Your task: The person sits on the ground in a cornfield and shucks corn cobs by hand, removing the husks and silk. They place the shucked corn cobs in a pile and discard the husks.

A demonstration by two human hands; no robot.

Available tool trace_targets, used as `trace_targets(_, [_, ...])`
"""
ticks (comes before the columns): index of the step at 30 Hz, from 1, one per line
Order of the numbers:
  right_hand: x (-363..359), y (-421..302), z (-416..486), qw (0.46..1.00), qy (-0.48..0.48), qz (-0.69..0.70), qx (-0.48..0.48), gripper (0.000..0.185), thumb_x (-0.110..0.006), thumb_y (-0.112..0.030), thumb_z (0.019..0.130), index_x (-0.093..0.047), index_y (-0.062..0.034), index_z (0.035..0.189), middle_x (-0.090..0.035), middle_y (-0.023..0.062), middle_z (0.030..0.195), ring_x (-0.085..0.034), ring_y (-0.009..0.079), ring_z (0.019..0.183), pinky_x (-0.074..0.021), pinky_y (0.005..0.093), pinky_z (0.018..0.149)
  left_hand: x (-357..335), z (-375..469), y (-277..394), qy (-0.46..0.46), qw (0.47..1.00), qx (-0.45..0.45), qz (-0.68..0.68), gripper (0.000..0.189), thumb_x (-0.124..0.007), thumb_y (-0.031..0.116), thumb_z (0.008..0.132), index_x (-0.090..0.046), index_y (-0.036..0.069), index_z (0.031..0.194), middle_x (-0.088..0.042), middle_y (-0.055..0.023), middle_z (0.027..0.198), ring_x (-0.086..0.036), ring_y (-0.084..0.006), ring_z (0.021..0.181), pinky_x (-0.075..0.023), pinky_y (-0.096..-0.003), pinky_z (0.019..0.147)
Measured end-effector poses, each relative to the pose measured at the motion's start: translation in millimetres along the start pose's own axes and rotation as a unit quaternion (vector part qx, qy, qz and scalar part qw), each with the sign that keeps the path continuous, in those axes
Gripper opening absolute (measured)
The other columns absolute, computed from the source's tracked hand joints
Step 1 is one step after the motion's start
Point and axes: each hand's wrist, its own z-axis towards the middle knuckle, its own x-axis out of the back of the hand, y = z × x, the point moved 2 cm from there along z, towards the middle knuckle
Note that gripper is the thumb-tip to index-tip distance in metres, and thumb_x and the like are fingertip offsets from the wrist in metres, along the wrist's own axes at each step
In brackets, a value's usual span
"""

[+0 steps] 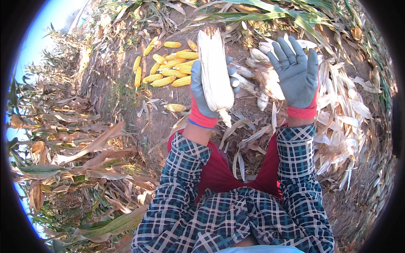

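My left hand [202,91], in a grey-coated work glove with a red cuff, grips a corn ear in its pale dry husk [216,71]. The husk's tip has parted and shows dark silk and a little of the cob, while the stalk stub points toward me. My right hand [295,76], gloved alike, is held up with the palm bare and the fingers spread, holding nothing. Just left of it, several unhusked ears [250,77] lie on the ground. Husked yellow corn ears [172,64] form a loose pile beyond my left hand.
A heap of stripped husks [338,117] lies at the right. One yellow ear [176,107] rests apart, near my left wrist. Dry corn stalks and leaves [95,151] crowd the left side, and green leaves [253,14] stretch across the top. Bare soil [126,104] shows between them.
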Motion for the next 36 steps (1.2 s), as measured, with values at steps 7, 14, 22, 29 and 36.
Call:
trace_targets(7, [-32,65,-26,0.970,-0.075,-0.179,-0.149,0.052,-0.048,-0.046,0.099,-0.054,-0.0021,0.127,-0.063,0.0088,0.116,-0.058,0.0173,0.109,-0.0418,0.0328,0.099,5,-1,-31,-0.119,0.985,0.124,0.001,0.085,-0.036,0.070,0.091,-0.050,-0.006,0.127,-0.064,-0.0222,0.088,-0.061,-0.0273,0.062,-0.0500,-0.0361,0.050])
trace_targets(14, [-8,67,-11,0.951,0.047,-0.289,-0.103,0.051,-0.069,-0.037,0.088,-0.058,0.0044,0.116,-0.067,0.0083,0.104,-0.062,0.0150,0.090,-0.0479,0.0282,0.080,-7,-5,-41,0.106,0.966,0.047,0.230,0.060,-0.046,0.055,0.096,-0.054,0.003,0.126,-0.064,-0.0073,0.105,-0.064,-0.0176,0.090,-0.0549,-0.0335,0.076])
trace_targets(22, [-9,55,-12,0.945,0.015,-0.324,-0.039,0.050,-0.057,-0.036,0.096,-0.054,0.0015,0.129,-0.063,0.0148,0.120,-0.061,0.0245,0.109,-0.0468,0.0324,0.092,-9,-13,-35,0.085,0.970,0.101,0.206,0.067,-0.053,0.059,0.087,-0.056,-0.003,0.115,-0.066,-0.0160,0.094,-0.067,-0.0248,0.076,-0.0568,-0.0360,0.070])
trace_targets(29, [-25,35,-16,0.902,-0.025,-0.423,-0.082,0.039,-0.068,-0.027,0.090,-0.063,0.0024,0.116,-0.069,0.0053,0.098,-0.061,0.0093,0.089,-0.0486,0.0241,0.078,-3,-12,-26,0.091,0.950,0.065,0.293,0.057,-0.061,0.045,0.088,-0.054,-0.001,0.121,-0.065,-0.0135,0.099,-0.066,-0.0228,0.086,-0.0546,-0.0335,0.075])
trace_targets(36, [-16,38,-15,0.868,-0.066,-0.483,-0.095,0.028,-0.077,-0.026,0.081,-0.067,-0.0015,0.093,-0.062,-0.0014,0.076,-0.052,0.0047,0.069,-0.0426,0.0226,0.062,1,-11,-24,0.097,0.916,-0.008,0.390,0.068,-0.074,0.019,0.075,-0.045,0.002,0.134,-0.059,-0.0052,0.117,-0.060,-0.0141,0.104,-0.0491,-0.0283,0.089])
